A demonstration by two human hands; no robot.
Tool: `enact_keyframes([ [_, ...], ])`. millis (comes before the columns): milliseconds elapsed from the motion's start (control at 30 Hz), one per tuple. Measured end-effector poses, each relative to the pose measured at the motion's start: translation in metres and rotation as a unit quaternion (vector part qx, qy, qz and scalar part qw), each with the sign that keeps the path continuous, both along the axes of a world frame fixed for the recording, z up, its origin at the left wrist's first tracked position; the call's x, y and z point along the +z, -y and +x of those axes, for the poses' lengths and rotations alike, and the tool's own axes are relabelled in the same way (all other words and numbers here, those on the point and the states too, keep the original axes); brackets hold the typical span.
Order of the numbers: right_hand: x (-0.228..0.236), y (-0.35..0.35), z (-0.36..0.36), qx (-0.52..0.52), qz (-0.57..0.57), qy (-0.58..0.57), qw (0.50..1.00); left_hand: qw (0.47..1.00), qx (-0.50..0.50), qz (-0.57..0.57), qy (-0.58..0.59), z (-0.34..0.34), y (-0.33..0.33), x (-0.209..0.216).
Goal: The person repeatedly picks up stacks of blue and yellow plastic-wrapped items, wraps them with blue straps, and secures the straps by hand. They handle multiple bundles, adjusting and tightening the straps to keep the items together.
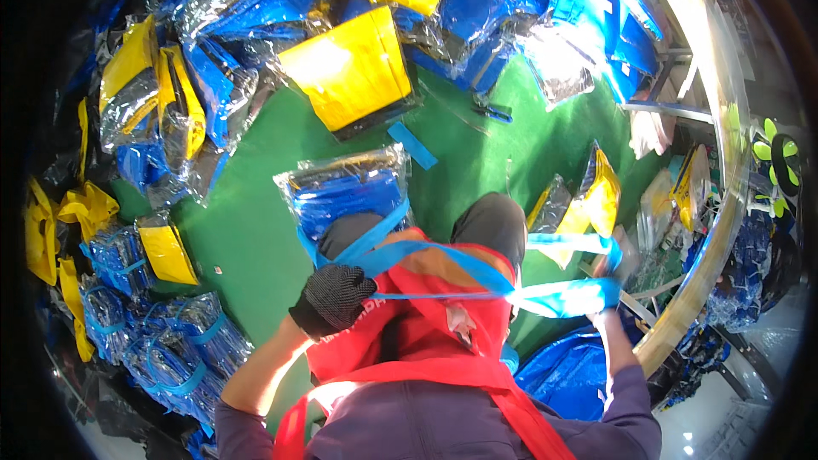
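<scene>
My left hand, in a dark dotted glove, is closed on a light blue strap above my lap. That strap crosses my knees and passes around a stack of clear-wrapped blue packages at my left knee. On the right the strap spreads into wide bands at my right hand, which is blurred by motion; the bands loop about it and appear gripped. A thin line of strap runs taut between both hands. A red apron covers my lap.
Yellow packages and blue ones lie heaped beyond my knees on the green floor. Strapped blue bundles lie at left. Yellow-and-black packages rest at right, beside a curved pale rail. A short blue strip lies ahead.
</scene>
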State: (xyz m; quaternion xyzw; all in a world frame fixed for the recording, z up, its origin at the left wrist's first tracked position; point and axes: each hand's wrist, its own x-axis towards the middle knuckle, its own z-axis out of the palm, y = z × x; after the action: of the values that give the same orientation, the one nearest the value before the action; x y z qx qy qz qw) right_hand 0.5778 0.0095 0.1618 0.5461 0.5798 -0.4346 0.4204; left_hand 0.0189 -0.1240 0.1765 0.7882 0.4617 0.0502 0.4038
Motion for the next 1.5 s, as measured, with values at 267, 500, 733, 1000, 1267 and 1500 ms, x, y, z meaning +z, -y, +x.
enact_keyframes([
  [267,0.064,0.068,-0.144,-0.562,-0.233,-0.407,0.682,0.995,0.025,-0.008,0.098,-0.003,0.014,0.006],
  [500,-0.057,0.06,-0.319,-0.753,-0.124,-0.198,0.615,0.985,0.129,0.04,0.11,-0.007,0.029,0.022],
  [733,0.012,-0.074,-0.409,-0.405,0.027,-0.687,0.602,0.856,0.475,-0.201,-0.042,-0.007,0.053,0.019],
  [1000,-0.032,-0.095,-0.46,0.164,0.108,-0.466,0.863,0.917,0.324,-0.166,-0.162,-0.024,0.051,0.001],
  [1267,-0.04,-0.122,-0.4,0.09,0.181,-0.354,0.913,0.789,0.451,-0.373,0.185,-0.024,0.024,-0.003],
  [1500,-0.091,-0.049,-0.447,0.077,0.357,-0.339,0.867,0.864,0.392,-0.267,0.171,-0.026,0.025,-0.006],
])
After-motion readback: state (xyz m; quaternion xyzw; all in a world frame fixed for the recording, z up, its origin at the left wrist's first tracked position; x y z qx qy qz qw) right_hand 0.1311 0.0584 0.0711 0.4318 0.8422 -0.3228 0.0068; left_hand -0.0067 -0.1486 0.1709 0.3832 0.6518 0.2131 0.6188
